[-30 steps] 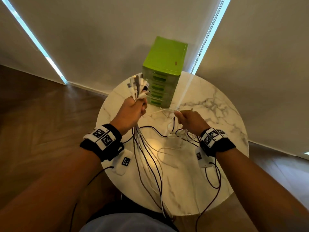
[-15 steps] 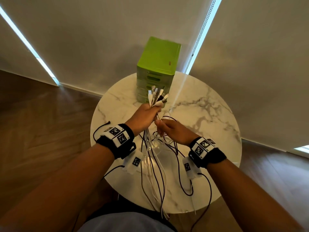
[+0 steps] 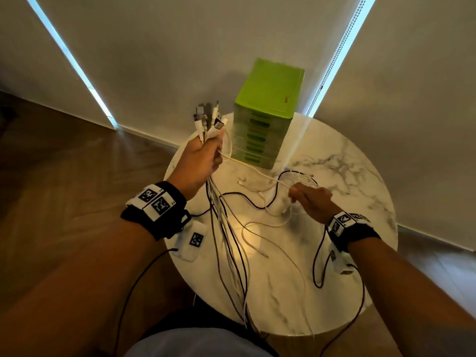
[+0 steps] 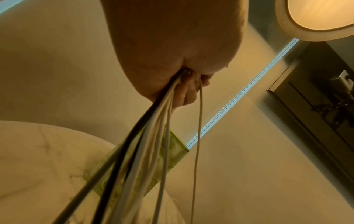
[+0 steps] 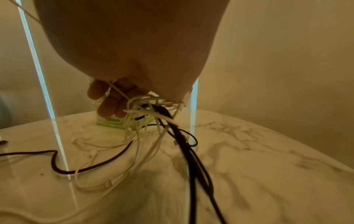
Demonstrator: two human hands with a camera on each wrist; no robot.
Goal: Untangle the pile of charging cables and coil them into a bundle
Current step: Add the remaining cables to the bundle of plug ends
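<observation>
My left hand (image 3: 201, 158) is raised over the table's left rim and grips a bunch of white and black charging cables (image 3: 226, 240) just below their plugs (image 3: 210, 119), which stick up out of the fist. The strands (image 4: 145, 151) hang from the fist (image 4: 172, 60) down across the table and over its near edge. My right hand (image 3: 309, 199) is low over the middle of the table and holds a tangle of white and black loops (image 5: 151, 109) in curled fingers (image 5: 107, 98). One white cable (image 3: 257, 173) runs taut between the two hands.
A green drawer box (image 3: 265, 117) stands at the back of the round marble table (image 3: 347, 176), just beyond the left hand. Loose cable loops (image 3: 257, 225) lie on the tabletop. A wall and light strips are behind; wooden floor surrounds the table.
The hands were close together half a second ago. Now the left hand has lifted up and left with the plug bunch, and the right has drawn right and down with its loops.
</observation>
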